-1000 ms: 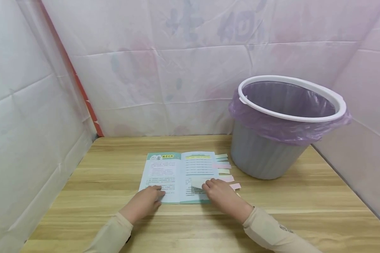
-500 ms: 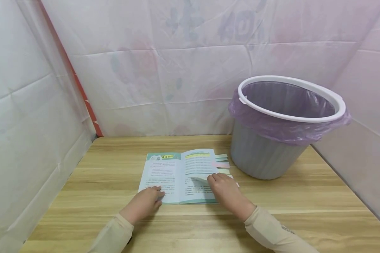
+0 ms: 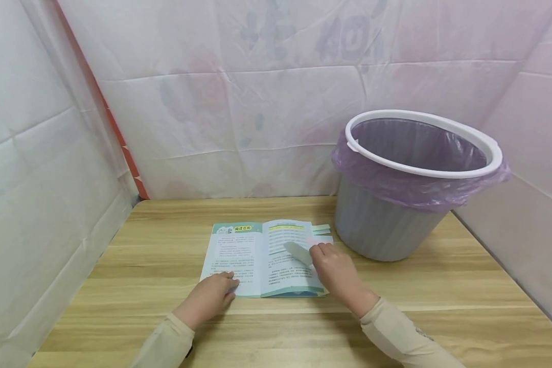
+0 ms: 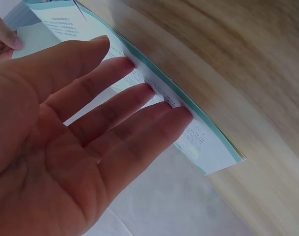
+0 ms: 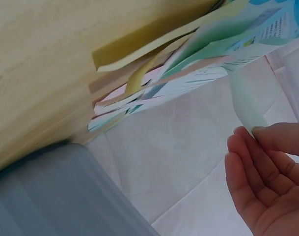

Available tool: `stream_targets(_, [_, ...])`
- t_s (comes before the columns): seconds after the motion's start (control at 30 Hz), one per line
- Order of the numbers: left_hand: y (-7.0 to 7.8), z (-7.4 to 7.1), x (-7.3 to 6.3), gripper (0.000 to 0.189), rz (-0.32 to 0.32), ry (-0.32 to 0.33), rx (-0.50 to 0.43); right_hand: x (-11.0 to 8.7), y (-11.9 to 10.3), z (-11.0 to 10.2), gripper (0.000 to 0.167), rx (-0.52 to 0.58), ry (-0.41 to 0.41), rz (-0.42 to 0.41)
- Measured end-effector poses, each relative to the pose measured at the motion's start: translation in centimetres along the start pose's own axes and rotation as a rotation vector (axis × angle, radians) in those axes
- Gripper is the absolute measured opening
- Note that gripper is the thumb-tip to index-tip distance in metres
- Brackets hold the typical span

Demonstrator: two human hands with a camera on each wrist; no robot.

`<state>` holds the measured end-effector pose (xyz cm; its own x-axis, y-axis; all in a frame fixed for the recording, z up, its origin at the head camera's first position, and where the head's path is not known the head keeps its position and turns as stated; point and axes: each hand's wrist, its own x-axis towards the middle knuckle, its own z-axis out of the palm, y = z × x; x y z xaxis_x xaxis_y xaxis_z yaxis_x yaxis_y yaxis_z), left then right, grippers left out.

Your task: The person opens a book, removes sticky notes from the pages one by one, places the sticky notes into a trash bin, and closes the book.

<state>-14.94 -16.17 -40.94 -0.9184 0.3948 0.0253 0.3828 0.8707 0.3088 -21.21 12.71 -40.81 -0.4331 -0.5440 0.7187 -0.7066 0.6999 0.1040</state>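
An open booklet (image 3: 233, 253) with printed pages and green borders lies on the wooden table. My left hand (image 3: 213, 296) rests with extended fingertips on its lower left page; in the left wrist view those fingers (image 4: 124, 105) are straight against the page. Over the right page, my right hand (image 3: 338, 268) pinches one end of a pale green sticky note strip (image 3: 298, 252) between thumb and fingers. In the right wrist view the strip (image 5: 245, 103) curves up from the page to the fingertips, its far end still at the paper. Coloured sticky tabs (image 3: 322, 229) stick out from the booklet's right edge.
A grey trash bin (image 3: 382, 225) with a white rim ring (image 3: 423, 113) and a purple liner bag (image 3: 409, 186) stands at the back right of the table (image 3: 175, 220). Pale printed cloth (image 3: 257, 117) hangs behind and on both sides.
My right hand has moved right and slightly up, lifting the green strip further from the page. The right page rose briefly and lowered again. My left hand has stayed in place.
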Motion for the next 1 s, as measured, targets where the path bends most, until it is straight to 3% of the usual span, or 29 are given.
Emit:
stream_targets(0.43, [0.2,0.0,-0.2,0.025,0.005,0.014,0.015,0.5,1.2,-0.9,0.022,0.002,0.056,0.048])
stream_targets(0.77, [0.2,0.1,-0.2,0.027,0.000,0.021,0.012,1.9,2.5,-2.9,0.017,0.044,0.152,0.052])
stream_targets(0.9, [0.2,0.1,-0.1,0.027,-0.003,0.027,0.009,2.8,2.5,-4.3,0.011,0.082,0.229,0.006])
stream_targets(1.0, [0.2,0.1,-0.2,0.026,0.002,0.034,0.012,4.0,2.6,-5.9,0.020,0.119,0.349,-0.081])
